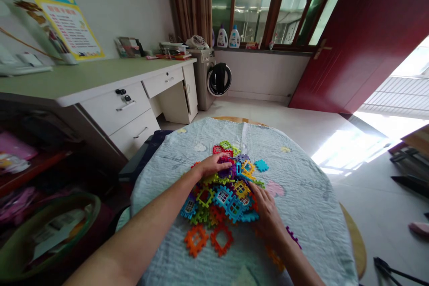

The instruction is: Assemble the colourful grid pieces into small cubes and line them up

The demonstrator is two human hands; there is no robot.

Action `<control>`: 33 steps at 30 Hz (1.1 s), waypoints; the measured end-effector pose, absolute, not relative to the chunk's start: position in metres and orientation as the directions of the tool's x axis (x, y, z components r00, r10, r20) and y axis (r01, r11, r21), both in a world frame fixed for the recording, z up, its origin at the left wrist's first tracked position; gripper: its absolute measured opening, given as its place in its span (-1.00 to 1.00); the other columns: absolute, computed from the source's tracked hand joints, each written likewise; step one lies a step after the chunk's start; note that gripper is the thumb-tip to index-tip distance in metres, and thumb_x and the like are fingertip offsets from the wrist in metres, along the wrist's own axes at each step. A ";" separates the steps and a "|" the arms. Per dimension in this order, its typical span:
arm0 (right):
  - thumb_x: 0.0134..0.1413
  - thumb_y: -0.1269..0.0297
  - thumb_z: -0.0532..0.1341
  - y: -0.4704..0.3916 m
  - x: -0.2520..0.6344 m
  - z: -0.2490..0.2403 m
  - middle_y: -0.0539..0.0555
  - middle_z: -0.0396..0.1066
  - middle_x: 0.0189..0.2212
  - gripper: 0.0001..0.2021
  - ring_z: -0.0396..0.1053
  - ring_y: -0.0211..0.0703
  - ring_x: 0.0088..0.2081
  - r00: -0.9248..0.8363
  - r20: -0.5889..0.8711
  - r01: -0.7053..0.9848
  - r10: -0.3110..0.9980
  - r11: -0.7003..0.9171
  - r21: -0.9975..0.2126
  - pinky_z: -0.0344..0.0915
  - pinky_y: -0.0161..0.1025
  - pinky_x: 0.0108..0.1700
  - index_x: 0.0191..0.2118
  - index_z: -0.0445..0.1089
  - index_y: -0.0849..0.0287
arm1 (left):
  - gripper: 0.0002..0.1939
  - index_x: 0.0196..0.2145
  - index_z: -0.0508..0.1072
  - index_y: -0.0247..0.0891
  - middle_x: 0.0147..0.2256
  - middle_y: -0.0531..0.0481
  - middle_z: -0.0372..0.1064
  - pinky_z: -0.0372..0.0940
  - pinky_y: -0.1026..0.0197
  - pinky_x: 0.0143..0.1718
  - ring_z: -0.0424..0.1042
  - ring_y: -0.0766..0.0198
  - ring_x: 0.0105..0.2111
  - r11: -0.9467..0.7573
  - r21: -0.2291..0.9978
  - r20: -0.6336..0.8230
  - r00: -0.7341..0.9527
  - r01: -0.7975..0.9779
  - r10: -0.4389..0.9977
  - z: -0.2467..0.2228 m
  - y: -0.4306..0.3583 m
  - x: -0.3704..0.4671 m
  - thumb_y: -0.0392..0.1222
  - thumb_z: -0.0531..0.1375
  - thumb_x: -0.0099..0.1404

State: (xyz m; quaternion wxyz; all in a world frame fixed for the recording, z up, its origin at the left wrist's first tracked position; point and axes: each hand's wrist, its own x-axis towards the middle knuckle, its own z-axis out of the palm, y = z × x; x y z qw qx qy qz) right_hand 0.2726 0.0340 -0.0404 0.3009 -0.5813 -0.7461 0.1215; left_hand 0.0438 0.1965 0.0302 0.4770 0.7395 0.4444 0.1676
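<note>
A heap of colourful plastic interlocking building pieces point(224, 195), square with notched edges and window-like openings, lies on a cloth-covered round table. My left hand point(213, 165) rests on the upper left of the heap, thumb and fingers apart, over red and purple pieces; its fingertips are partly hidden. At the heap's right side, my right hand point(265, 203) has its fingers stretched along the pieces, near a yellow window piece point(241, 189). Two orange pieces, one of them a window piece point(196, 240), lie at the near edge. A blue piece point(261, 165) sits apart at the right.
The pale blue tablecloth point(301, 196) covers the round table. A desk with drawers point(117, 105) stands at the left, a washing machine point(203, 78) with its door ajar behind it. A bin point(90, 228) is at the lower left, a red door point(351, 40) at the right.
</note>
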 end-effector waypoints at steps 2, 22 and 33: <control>-0.20 0.43 0.18 0.036 0.272 -0.042 0.18 0.25 0.18 -0.13 0.19 0.10 0.19 -0.134 0.334 0.785 0.933 0.306 -0.539 0.17 0.04 0.18 0.34 0.00 0.08 | -0.36 0.09 0.32 -0.28 -0.03 -0.16 0.44 0.32 0.10 -0.03 0.44 0.09 -0.07 -0.135 0.910 -0.162 0.635 0.392 0.756 0.037 0.187 0.052 0.15 0.22 0.16; 0.02 0.15 0.11 0.031 0.300 -0.015 0.32 0.38 0.06 -0.42 0.28 0.20 0.11 0.167 0.257 0.887 0.952 -0.031 -0.460 0.24 0.12 0.09 0.18 0.25 0.28 | 0.19 0.31 0.06 -0.05 0.38 -0.21 -0.28 -0.21 -0.35 0.29 -0.33 -0.33 0.35 -0.409 0.517 -0.063 0.510 0.752 0.858 0.037 0.057 -0.030 0.30 0.41 -0.22; -0.20 0.21 0.27 -0.027 0.311 0.015 0.24 0.32 0.03 -0.18 0.35 0.13 -0.04 0.033 -0.183 0.948 0.983 -0.089 -0.304 0.31 -0.06 -0.08 0.28 0.14 0.17 | 0.21 0.33 -0.02 -0.04 0.39 -0.23 -0.34 -0.08 -0.31 0.28 -0.25 -0.33 0.35 -0.395 0.419 0.022 0.426 0.817 0.904 -0.001 0.038 -0.024 0.11 0.45 -0.21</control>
